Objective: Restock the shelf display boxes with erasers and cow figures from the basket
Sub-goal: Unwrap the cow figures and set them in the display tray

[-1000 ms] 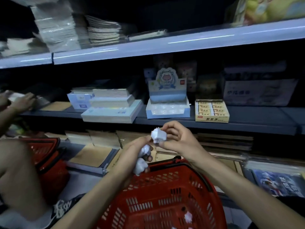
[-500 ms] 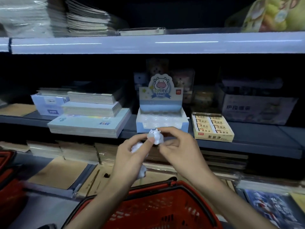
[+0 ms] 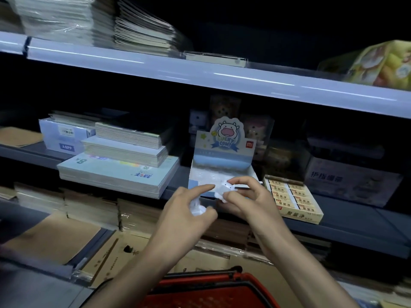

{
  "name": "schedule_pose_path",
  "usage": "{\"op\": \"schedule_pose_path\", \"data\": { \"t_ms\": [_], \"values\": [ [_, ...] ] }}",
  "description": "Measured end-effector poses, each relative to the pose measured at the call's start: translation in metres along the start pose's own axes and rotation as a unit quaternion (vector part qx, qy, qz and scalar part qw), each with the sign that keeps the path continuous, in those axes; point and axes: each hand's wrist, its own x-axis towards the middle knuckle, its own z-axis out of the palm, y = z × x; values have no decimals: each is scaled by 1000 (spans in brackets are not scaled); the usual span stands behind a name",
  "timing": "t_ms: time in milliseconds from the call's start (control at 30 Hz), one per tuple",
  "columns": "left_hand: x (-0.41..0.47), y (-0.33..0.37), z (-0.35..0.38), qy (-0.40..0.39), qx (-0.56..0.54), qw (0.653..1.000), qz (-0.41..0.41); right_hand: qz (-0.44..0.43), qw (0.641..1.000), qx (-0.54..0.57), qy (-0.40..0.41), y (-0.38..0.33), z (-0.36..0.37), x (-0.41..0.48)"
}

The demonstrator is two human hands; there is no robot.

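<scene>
right fingers pinch cow figure | left fingers curl round figures, mostly hidden | basket cut off

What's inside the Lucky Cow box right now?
Inside the Lucky Cow box, a pale moulded tray whose visible wells look empty. The right hand and left hand, each holding a cow figure, cover its front rows.

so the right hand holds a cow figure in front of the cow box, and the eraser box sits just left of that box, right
Not quite. In the head view, the eraser box sits just right of the cow box, not left of it. The rest holds: the right hand pinches a cow figure in front of the cow box.
</scene>
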Motion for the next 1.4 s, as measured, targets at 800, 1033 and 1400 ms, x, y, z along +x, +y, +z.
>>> {"op": "schedule_pose_path", "data": {
  "t_ms": [800,1033,1400],
  "values": [
    [46,-12,6,-25,437,899,15,-142,898,-416,-2,25,40,167],
    [47,-11,1,-35,422,906,19,-122,863,-490,23,32,48,182],
    [47,-3,-7,-38,348,937,-5,-161,851,-499,24,14,44,152]
  ]
}}
